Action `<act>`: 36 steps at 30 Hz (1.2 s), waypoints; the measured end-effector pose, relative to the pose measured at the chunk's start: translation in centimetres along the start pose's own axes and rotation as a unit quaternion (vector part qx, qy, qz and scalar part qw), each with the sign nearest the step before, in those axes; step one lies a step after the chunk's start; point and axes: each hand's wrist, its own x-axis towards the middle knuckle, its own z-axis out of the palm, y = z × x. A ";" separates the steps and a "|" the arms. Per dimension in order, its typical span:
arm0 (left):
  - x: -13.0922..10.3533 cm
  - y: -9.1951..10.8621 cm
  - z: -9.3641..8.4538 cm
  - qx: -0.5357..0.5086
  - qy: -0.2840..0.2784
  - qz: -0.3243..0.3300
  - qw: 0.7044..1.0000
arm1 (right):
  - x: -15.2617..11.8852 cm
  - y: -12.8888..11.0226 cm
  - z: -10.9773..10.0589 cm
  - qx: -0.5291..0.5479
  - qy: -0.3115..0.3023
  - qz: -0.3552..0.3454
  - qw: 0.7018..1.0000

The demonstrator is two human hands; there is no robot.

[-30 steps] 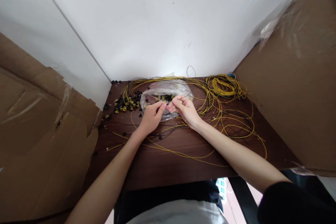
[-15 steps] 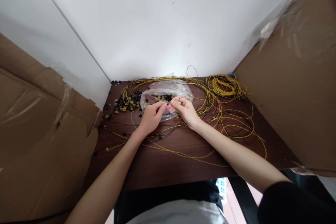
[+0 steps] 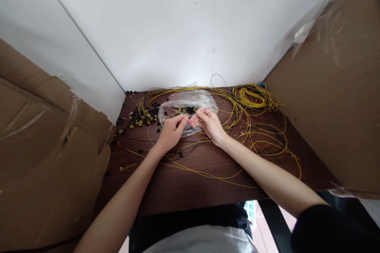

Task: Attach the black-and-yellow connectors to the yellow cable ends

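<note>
My left hand is closed in a pinch, its fingertips over the front of a clear plastic bag. Whatever lies between its thumb and finger is too small to make out. Close beside it, my right hand pinches a thin black wire, which runs out past the fingers to the upper right. The fingertips of both hands nearly meet. Inside the bag, behind the hands, lie several small yellow and black parts.
Loose yellow and black parts are heaped left of the bag. A coil of yellow wire sits at the back right, and loose yellow wires spread over the brown table. Cardboard sheets flank both sides; a white wall stands behind.
My right thumb and fingers have shifted very slightly up along the black wire. My left hand and the things on the table stay put.
</note>
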 end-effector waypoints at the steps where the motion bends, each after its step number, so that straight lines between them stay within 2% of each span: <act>1: 0.0 0.0 0.0 -0.005 -0.002 -0.002 1.000 | 0.0 0.0 0.0 0.000 0.001 0.001 1.000; 10: 0.1 0.3 -0.2 -0.018 -0.012 -0.034 0.999 | -0.1 -0.2 0.1 0.003 0.015 0.000 1.000; 17: 0.1 0.4 -0.2 -0.029 -0.015 -0.037 0.999 | -0.1 0.0 0.0 -0.062 0.000 -0.007 0.998; 27: 0.0 0.4 -0.2 -0.033 -0.018 -0.037 0.999 | 0.0 0.0 -0.1 -0.009 0.000 -0.002 1.000; 36: 0.0 0.3 -0.2 -0.030 -0.022 -0.036 0.999 | -0.2 0.0 -0.1 -0.078 -0.010 -0.016 0.997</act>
